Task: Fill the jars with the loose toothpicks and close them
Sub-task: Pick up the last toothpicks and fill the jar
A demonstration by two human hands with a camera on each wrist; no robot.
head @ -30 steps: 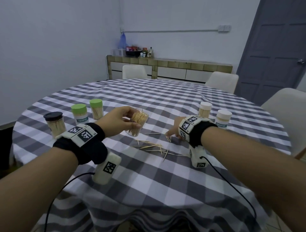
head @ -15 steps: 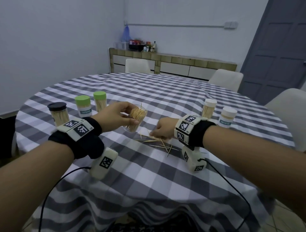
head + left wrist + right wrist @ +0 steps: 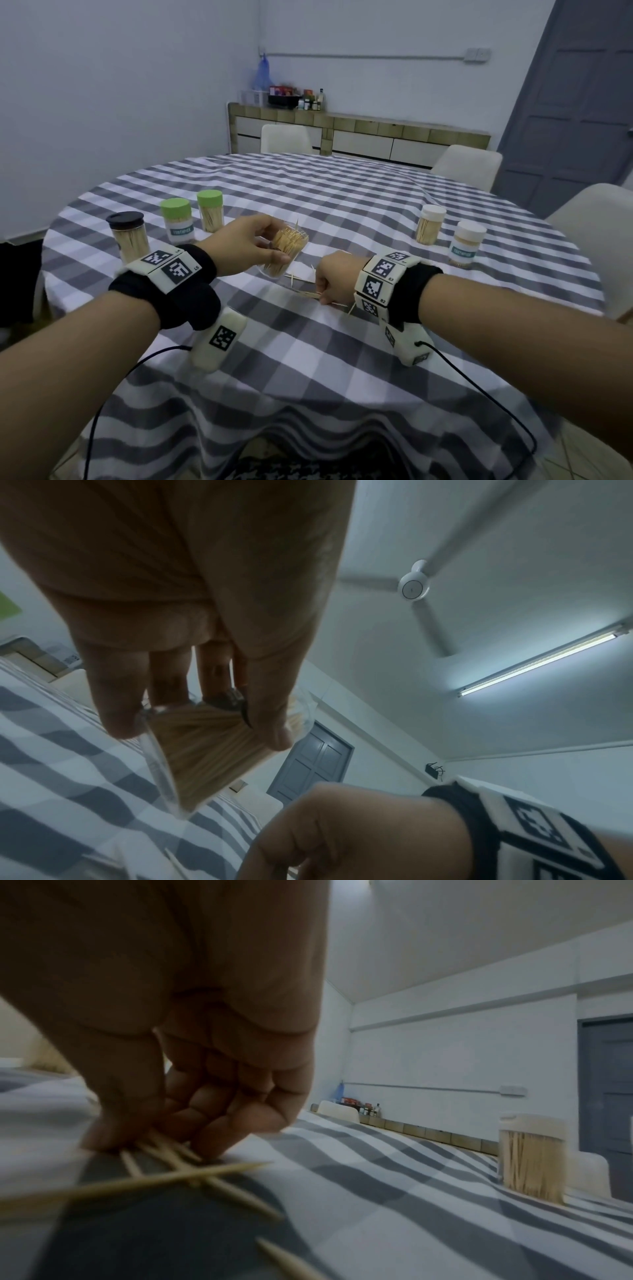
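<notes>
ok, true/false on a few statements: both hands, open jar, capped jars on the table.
1. The left hand holds the open jar tilted. True.
2. The open jar is empty. False: it is packed with toothpicks.
3. The right hand pinches loose toothpicks against the tablecloth. True.
4. Both green-lidded jars stand right of the hands. False: they stand left, by the black-lidded jar.
5. The two white-lidded jars are capped. True.
</notes>
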